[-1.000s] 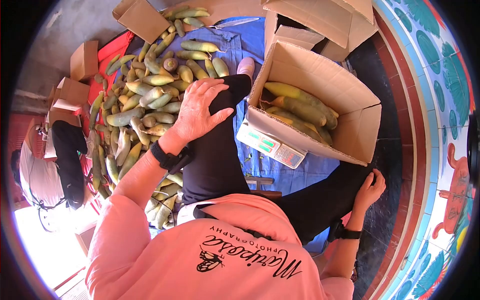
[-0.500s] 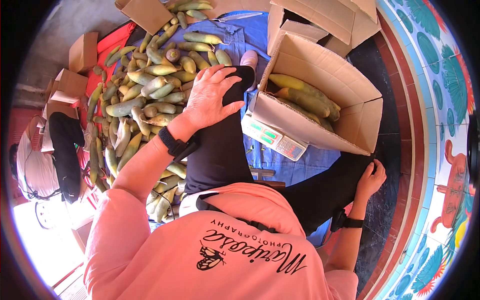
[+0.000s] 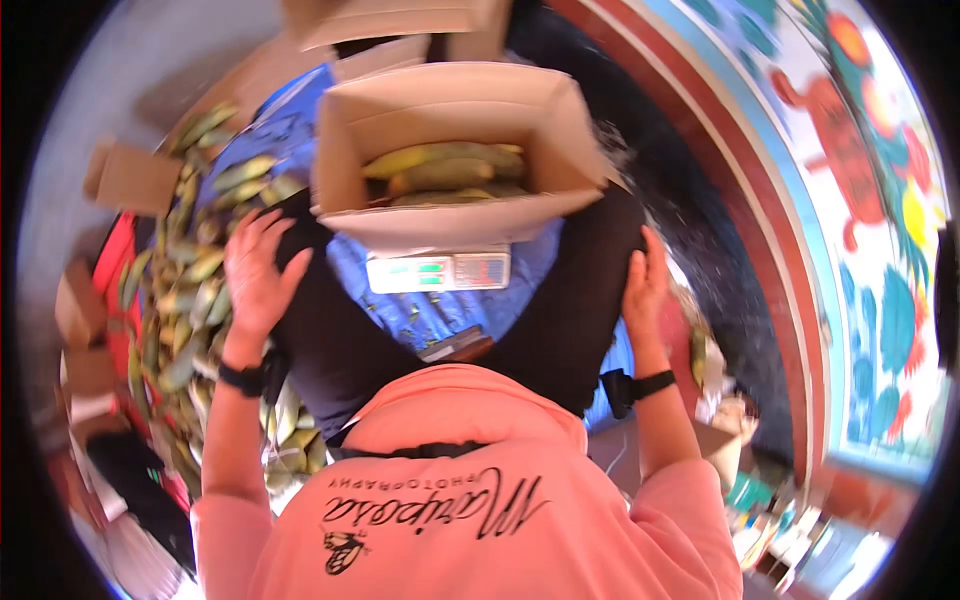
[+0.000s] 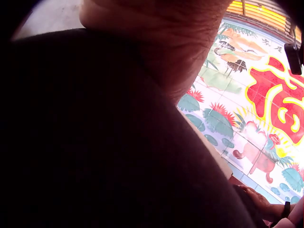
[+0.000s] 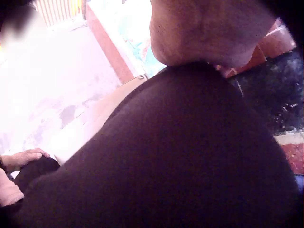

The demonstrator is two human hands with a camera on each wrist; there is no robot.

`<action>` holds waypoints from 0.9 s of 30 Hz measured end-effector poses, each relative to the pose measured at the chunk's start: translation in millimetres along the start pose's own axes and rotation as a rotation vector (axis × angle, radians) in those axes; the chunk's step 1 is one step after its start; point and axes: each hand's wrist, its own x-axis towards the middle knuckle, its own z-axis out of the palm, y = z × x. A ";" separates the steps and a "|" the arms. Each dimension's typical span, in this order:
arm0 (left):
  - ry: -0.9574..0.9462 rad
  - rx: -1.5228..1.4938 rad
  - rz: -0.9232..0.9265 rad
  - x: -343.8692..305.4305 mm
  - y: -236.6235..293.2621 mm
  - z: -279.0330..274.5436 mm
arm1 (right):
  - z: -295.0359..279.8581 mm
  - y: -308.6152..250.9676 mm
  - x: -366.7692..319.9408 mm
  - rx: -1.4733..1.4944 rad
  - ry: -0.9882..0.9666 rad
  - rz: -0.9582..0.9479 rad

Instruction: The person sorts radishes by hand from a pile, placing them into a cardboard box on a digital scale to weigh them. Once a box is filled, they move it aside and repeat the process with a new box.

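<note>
My left hand rests on the knee in black trousers, fingers extended and thumb spread. On the outer side of the other knee lies my right hand, its fingers fairly straight and holding nothing. Between the knees a cardboard box tilts toward me on a white digital scale. Several long green-yellow vegetables lie inside it. Each wrist view shows mostly dark trouser cloth, with part of the left hand and of the right hand at the top.
A large pile of similar vegetables covers the floor at the left, beside a blue sheet. Small cardboard boxes stand beyond it. Another open carton is behind the box. At the right runs a painted tile wall.
The head view has swung to the right, so the box and scale now appear near the middle. Both hands still rest at the knees.
</note>
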 end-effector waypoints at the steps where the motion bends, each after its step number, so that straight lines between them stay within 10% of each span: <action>1: 0.008 0.010 0.027 -1.3 1.7 -1.6 | -3.2 9.8 -17.4 0.084 0.057 0.146; 13: -0.050 0.117 0.044 -9.4 16.2 -16.6 | -71.6 138.6 -268.9 -0.765 -0.695 1.021; 27: 0.004 0.105 0.051 -7.9 41.7 -59.3 | -73.3 193.6 -278.3 -0.632 -0.402 0.892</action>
